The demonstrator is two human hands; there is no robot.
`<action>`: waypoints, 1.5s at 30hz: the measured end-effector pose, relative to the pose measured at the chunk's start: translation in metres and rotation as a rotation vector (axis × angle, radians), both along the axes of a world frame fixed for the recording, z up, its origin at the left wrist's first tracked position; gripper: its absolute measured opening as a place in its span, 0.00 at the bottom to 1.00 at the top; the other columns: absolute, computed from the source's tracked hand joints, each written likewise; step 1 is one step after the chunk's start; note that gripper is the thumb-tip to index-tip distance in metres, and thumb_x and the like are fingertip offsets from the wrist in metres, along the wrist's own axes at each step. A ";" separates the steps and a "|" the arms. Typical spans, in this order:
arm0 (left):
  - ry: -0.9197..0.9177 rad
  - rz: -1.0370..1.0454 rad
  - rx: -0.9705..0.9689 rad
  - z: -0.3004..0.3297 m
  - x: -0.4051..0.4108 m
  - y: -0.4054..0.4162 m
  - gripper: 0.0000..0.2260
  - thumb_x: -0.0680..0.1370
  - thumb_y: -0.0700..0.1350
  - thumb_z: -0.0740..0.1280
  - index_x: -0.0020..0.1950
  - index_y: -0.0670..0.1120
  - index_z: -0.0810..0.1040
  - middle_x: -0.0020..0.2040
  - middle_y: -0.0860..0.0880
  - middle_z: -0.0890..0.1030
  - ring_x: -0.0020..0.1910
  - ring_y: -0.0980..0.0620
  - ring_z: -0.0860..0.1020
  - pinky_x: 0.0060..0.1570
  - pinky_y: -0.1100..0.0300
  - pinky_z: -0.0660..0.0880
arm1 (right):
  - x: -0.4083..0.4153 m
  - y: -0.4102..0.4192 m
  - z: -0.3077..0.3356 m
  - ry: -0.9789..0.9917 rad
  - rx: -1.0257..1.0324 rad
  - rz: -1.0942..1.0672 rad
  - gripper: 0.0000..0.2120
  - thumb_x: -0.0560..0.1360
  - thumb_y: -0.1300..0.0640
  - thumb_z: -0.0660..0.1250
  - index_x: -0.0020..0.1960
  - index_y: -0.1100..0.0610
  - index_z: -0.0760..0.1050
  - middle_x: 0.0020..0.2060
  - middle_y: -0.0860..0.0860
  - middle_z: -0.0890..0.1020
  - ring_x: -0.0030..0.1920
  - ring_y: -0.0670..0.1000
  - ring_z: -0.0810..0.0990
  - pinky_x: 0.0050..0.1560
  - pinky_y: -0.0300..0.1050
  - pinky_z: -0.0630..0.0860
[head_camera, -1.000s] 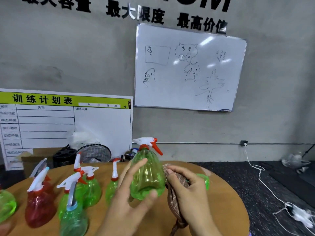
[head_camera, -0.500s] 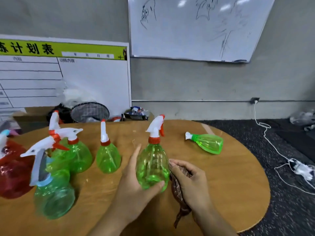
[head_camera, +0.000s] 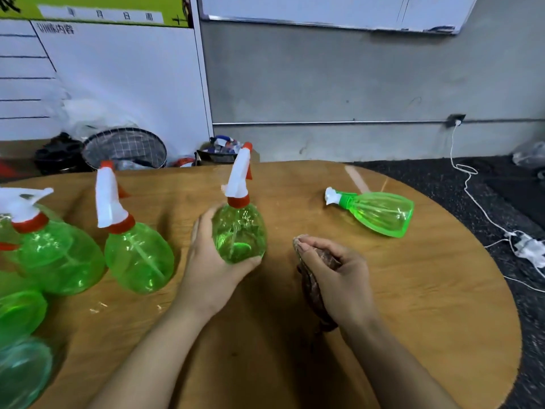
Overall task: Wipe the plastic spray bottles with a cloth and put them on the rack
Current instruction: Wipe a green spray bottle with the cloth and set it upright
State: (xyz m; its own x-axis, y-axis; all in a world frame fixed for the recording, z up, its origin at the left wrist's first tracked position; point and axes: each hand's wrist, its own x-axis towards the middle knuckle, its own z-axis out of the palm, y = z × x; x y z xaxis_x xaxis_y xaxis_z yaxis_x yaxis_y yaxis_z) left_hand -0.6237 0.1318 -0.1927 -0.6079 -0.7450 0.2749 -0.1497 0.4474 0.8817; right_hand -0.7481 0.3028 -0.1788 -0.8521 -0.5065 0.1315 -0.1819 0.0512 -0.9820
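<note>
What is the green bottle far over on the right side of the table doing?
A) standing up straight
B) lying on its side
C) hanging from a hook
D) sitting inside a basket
B: the green plastic spray bottle with the white nozzle lies flat on its side on the round wooden table, apart from both hands.

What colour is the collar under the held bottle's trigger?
Red collar, seen in the head view.
</note>
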 end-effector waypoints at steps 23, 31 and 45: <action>-0.003 0.053 0.062 0.036 0.024 0.102 0.37 0.67 0.43 0.85 0.69 0.58 0.70 0.63 0.51 0.74 0.61 0.56 0.75 0.62 0.59 0.73 | 0.002 0.097 0.066 0.043 -0.171 -0.053 0.05 0.77 0.61 0.76 0.51 0.53 0.88 0.47 0.44 0.89 0.53 0.43 0.86 0.57 0.36 0.79; -0.115 -0.203 0.268 0.043 -0.067 0.147 0.32 0.79 0.50 0.75 0.80 0.56 0.64 0.69 0.51 0.74 0.60 0.62 0.77 0.44 0.74 0.73 | -0.102 0.134 0.054 0.167 0.000 -0.302 0.04 0.79 0.52 0.74 0.50 0.47 0.88 0.43 0.40 0.88 0.48 0.38 0.85 0.56 0.41 0.80; -0.246 -0.278 0.314 0.019 -0.206 0.142 0.37 0.77 0.73 0.65 0.81 0.72 0.51 0.77 0.52 0.69 0.65 0.47 0.81 0.65 0.49 0.79 | -0.246 0.076 0.011 -0.304 0.120 -0.127 0.07 0.76 0.53 0.77 0.51 0.56 0.87 0.45 0.54 0.88 0.42 0.51 0.84 0.50 0.47 0.82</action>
